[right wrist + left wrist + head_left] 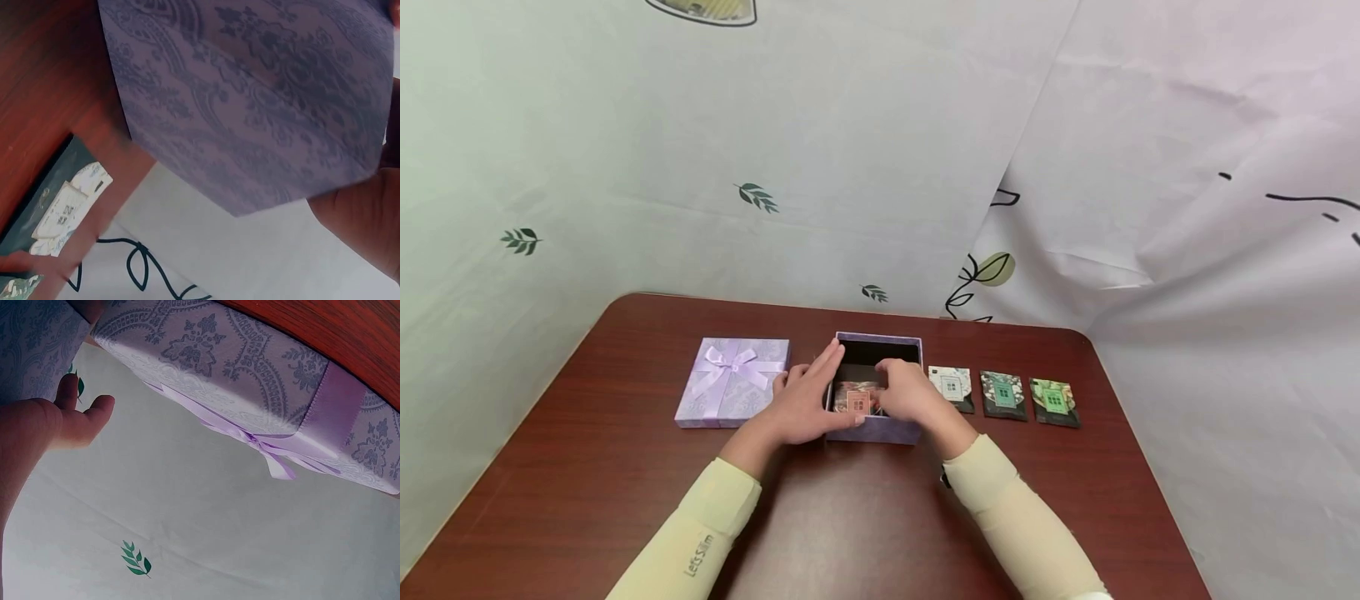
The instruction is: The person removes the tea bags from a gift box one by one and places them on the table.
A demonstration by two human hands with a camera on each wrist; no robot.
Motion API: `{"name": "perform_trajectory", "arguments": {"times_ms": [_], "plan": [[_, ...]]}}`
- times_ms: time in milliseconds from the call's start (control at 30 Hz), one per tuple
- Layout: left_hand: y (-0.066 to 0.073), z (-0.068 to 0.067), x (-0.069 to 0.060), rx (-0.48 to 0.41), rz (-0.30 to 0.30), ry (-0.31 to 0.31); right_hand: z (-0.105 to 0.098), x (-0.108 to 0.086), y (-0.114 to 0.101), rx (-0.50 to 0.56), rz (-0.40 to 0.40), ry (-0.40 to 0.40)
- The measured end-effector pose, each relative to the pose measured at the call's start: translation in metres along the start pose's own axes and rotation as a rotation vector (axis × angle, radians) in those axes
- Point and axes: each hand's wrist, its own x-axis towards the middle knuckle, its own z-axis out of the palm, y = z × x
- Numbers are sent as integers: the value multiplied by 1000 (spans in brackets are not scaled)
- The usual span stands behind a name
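Observation:
An uncovered purple patterned box [880,431] with a dark inside stands mid-table. In it, toward the front, lies a packet with a reddish label [853,400]. My left hand [805,406] rests on the box's left side, its fingers extended along the left rim and the thumb across the front rim. Over the right rim reaches my right hand [910,392], which holds the packet's right end; some fingertips are hidden inside. In the right wrist view, the box wall [250,106] hides most of the right hand [359,219].
Left of the box lies a purple lid [700,408] with a ribbon bow [730,360]. To the right, a white packet [951,385], a teal-labelled packet [1003,394] and a green packet [1055,402] lie in a row. A printed cloth [850,167] hangs behind the table.

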Motion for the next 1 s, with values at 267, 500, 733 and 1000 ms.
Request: {"name": "perform_trajectory", "arguments": {"times_ms": [267,500,733,1000], "plan": [[1,0,-1,-3,4,-8,13,7,0,-64,28,-46],[0,0,0,10,5,-5,16,7,-2,-68,61,-50],[0,0,0,11,12,0,18,7,-1,-56,40,-29],[0,0,-1,-8,7,0,19,8,-1,-24,35,-27]]}}
